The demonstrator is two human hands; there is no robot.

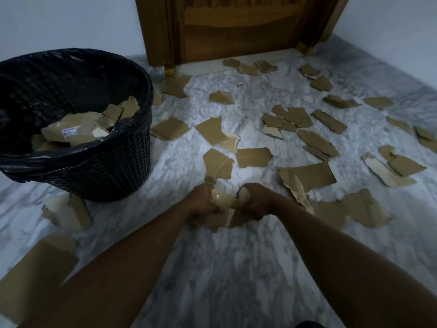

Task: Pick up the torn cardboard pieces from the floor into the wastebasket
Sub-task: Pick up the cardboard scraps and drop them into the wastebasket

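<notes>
- The floor (236, 268), a smooth white stone veined with grey, is carrying most of the work left to do: the scatter is reaching from near the person out to the wooden door (236, 31).
- The wastebasket (113, 171) is standing on the floor at the left. It is a round black plastic lattice lined with a glossy, crinkled black bag, and it is looking roughly a third full, so the task is reading as under way but far from finished.
- The torn cardboard pieces (309, 174) are lying flat across the floor by the dozen, some overlapping. They are matte brown sheets with ragged, fibrous edges, a few showing a paler peeled face.
- A big brown sheet (40, 268) is lying at the lower left, blurred, with a curled pale-faced scrap (68, 211) just beside the basket's base.
- The pieces in the basket (78, 129) are lying loosely heaped, one bearing a white label.
- The gathered bunch (223, 209) is sitting low over the floor, well short of the basket, bent and crumpled between both hands.
- The left hand (203, 204) is clenching one side of that bunch.
- The right hand (255, 202) is clenching the other side, fingers curled around the cardboard.
</notes>
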